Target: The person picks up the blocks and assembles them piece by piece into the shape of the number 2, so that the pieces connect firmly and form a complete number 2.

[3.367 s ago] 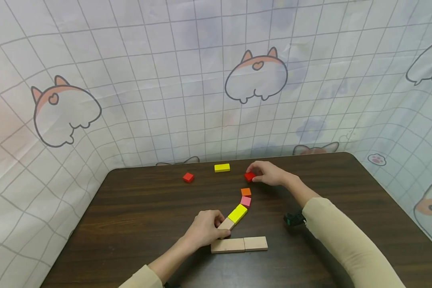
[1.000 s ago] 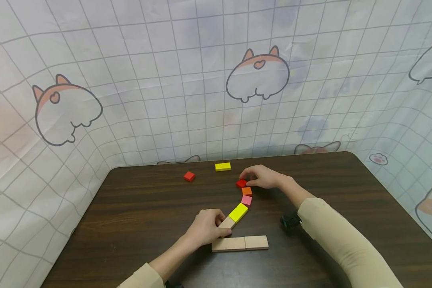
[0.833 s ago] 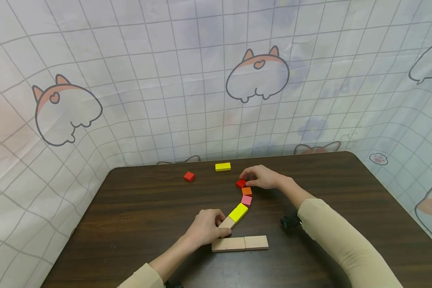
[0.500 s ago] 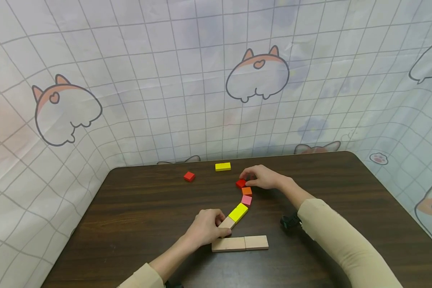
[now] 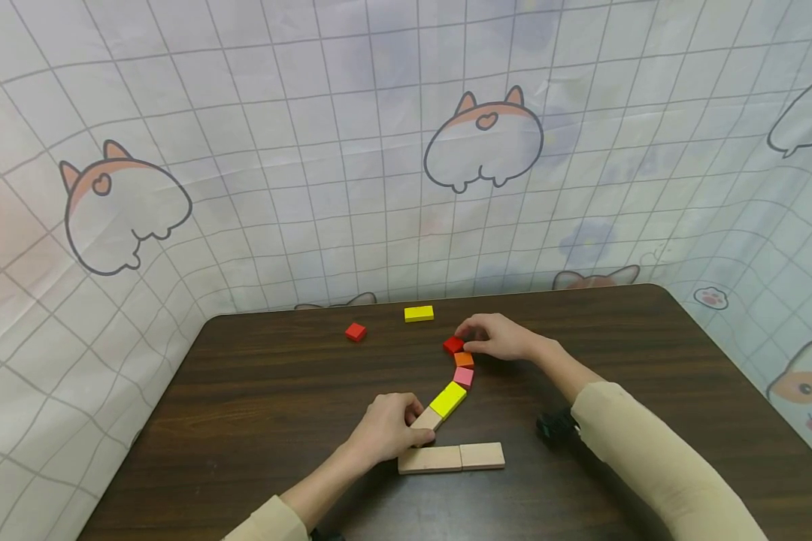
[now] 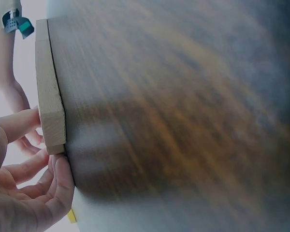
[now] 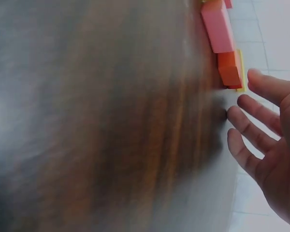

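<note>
A curved row of blocks runs up the table: a plain wooden block (image 5: 427, 422), a yellow block (image 5: 448, 400), a pink block (image 5: 463, 377), an orange block (image 5: 463, 360) and a red block (image 5: 453, 345) at the far end. My left hand (image 5: 386, 428) pinches the plain wooden block between thumb and fingers, covering its near end. Beside the red block is my right hand (image 5: 501, 336); the right wrist view shows its thumb and fingers (image 7: 251, 130) spread, with nothing between them. The orange block mostly hides the red one there.
Two plain wooden blocks (image 5: 450, 457) lie end to end in front of the row. Farther back lie a second red block (image 5: 356, 332) and a second yellow block (image 5: 419, 313). A printed cloth (image 5: 352, 165) hangs behind the dark table (image 5: 257, 406).
The right hand brought the red block left and nearer, up to the orange one. Since half a second ago it has let go and drawn slightly right. The left hand stays put.
</note>
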The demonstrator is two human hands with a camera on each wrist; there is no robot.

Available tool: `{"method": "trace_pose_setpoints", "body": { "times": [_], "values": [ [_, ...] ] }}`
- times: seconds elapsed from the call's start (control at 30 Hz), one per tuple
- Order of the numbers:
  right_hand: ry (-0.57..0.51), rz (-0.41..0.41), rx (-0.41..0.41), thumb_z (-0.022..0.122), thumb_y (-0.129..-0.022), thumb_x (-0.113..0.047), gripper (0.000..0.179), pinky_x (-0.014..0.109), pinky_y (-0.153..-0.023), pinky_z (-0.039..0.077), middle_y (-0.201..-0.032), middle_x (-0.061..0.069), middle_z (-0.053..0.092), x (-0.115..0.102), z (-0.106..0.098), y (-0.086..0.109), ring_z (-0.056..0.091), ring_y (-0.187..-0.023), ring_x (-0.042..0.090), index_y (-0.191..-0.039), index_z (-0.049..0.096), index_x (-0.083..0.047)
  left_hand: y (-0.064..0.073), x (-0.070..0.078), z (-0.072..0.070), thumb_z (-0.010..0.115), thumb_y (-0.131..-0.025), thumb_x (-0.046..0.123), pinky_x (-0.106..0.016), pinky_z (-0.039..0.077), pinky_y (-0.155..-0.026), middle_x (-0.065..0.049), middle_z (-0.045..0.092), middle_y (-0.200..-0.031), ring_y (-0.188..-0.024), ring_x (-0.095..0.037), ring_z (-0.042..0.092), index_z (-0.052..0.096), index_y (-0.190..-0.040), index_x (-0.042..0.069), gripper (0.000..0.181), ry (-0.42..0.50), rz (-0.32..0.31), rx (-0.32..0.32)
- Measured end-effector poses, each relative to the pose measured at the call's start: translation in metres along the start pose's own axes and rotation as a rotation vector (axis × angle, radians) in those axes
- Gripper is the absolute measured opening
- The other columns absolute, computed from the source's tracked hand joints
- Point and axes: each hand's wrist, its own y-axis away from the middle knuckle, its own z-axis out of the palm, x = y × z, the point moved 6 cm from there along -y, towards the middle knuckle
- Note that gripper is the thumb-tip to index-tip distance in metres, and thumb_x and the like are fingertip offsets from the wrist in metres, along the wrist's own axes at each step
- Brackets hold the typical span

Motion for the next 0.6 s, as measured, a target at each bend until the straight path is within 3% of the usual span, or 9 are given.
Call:
{"method": "trace_pose_setpoints", "body": {
  "times": [0.17, 0.6],
  "values": [
    [0.008, -0.029, 0.027, 0.073, -0.097, -0.017, 0.032, 0.039, -0.086, 0.052, -0.119, 0.006, 0.066, -0.002, 0.001, 0.007, 0.059, -0.092, 0.018, -0.126, 0.067, -0.006, 0.0, 0.0, 0.0, 0.089, -0.082, 0.023, -0.027, 0.046, -0.057, 0.001, 0.057, -0.077, -0.068, -0.016, 0.053, 0.07, -0.101, 0.004, 0.033, -0.004, 0.007, 0.004],
    [0.017, -0.016, 0.065, 0.073, -0.097, -0.021, 0.039, 0.035, -0.082, 0.053, -0.118, 0.008, 0.065, -0.006, 0.007, 0.021, 0.059, -0.09, 0.017, -0.131, 0.064, -0.004, 0.001, 0.0, 0.0, 0.088, -0.082, 0.023, -0.026, 0.046, -0.056, 0.001, 0.058, -0.078, -0.067, -0.015, 0.053, 0.07, -0.101, 0.004, 0.032, 0.002, 0.004, 0.006]
  ]
}}
